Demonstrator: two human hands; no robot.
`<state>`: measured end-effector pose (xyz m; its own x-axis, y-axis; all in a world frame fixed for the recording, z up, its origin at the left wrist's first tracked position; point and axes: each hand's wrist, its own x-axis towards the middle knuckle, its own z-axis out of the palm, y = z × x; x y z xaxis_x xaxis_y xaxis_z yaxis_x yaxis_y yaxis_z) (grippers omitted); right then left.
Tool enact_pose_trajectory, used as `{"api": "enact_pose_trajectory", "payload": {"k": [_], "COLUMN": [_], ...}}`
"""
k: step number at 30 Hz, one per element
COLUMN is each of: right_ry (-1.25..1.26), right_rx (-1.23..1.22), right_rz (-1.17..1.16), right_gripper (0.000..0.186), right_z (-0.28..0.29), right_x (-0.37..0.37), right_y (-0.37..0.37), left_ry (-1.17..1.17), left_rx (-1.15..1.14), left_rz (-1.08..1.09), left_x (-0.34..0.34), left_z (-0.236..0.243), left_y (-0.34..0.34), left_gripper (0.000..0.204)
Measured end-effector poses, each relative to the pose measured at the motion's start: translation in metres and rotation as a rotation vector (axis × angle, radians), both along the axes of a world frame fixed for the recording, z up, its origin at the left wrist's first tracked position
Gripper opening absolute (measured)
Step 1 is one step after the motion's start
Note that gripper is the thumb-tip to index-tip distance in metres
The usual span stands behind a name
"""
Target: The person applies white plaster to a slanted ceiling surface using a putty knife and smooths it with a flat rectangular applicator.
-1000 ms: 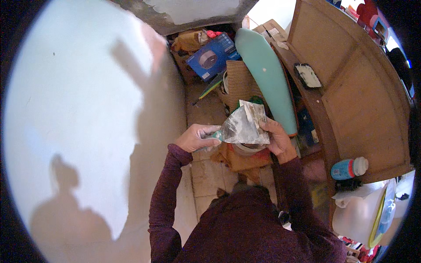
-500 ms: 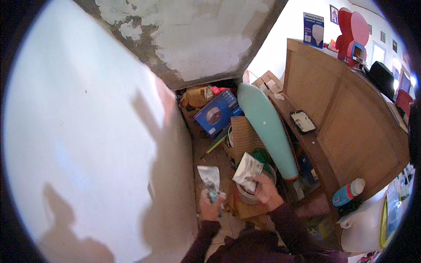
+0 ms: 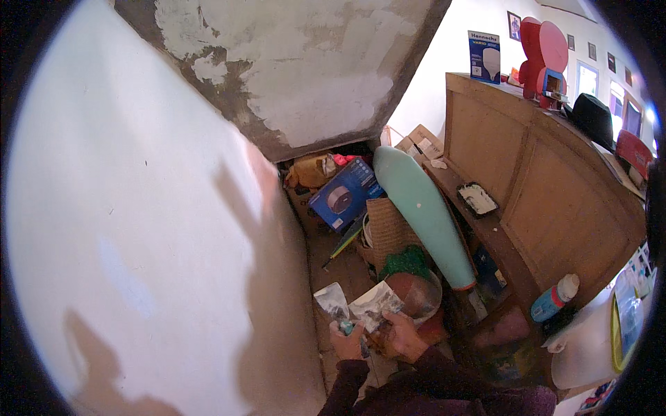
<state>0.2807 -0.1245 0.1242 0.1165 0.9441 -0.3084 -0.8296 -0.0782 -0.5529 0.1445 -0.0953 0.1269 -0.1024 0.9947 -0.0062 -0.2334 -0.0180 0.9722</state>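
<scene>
My left hand [image 3: 348,342] is closed around the teal handle of a putty knife [image 3: 331,301], whose broad blade is smeared with pale paste. Close on its right, my right hand [image 3: 405,338] pinches the lower right corner of a flat whitish plate [image 3: 374,302] streaked with grey and white paste. Blade and plate are nearly side by side; I cannot tell whether they touch. Whether the plate has a handle is hidden by my fingers. A black tray [image 3: 477,200] with white paste in it rests on the brown ledge to the right.
A white wall [image 3: 159,208] rises on my left, a patchy plastered slope [image 3: 312,76] ahead. Below stand a blue box [image 3: 345,195], a mint ironing board [image 3: 423,208], woven matting [image 3: 388,232] and a round tub [image 3: 420,295]. A wooden cabinet [image 3: 548,166] and a blue bottle [image 3: 553,301] are at right.
My right hand has brought the plate left and down, close to the putty knife, and turned it. My left hand has shifted slightly right and down. The view has tilted a little.
</scene>
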Motion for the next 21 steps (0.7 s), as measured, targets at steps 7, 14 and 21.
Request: {"api": "enact_pose_trajectory", "payload": {"k": [7,14,21], "right_ry": [-0.039,-0.34,-0.334], "right_rx": [-0.025,0.063,0.178], "right_rz": [0.077,-0.085,-0.003], "right_gripper": [0.022,0.025,0.04], "right_z": [-0.002,0.003,0.015], "right_x": [0.008,0.025,0.041], "right_y": [-0.004,-0.01,-0.002], "left_ry": [0.01,0.012,-0.185], "left_rx": [-0.033,-0.069,-0.024], "left_rz": [0.007,0.012,-0.12], "left_x": [-0.012,-0.007,-0.006], "left_z": [0.019,0.032,0.057], "left_y": [0.002,0.003,0.011], "left_gripper": [0.04,0.036,0.034]}}
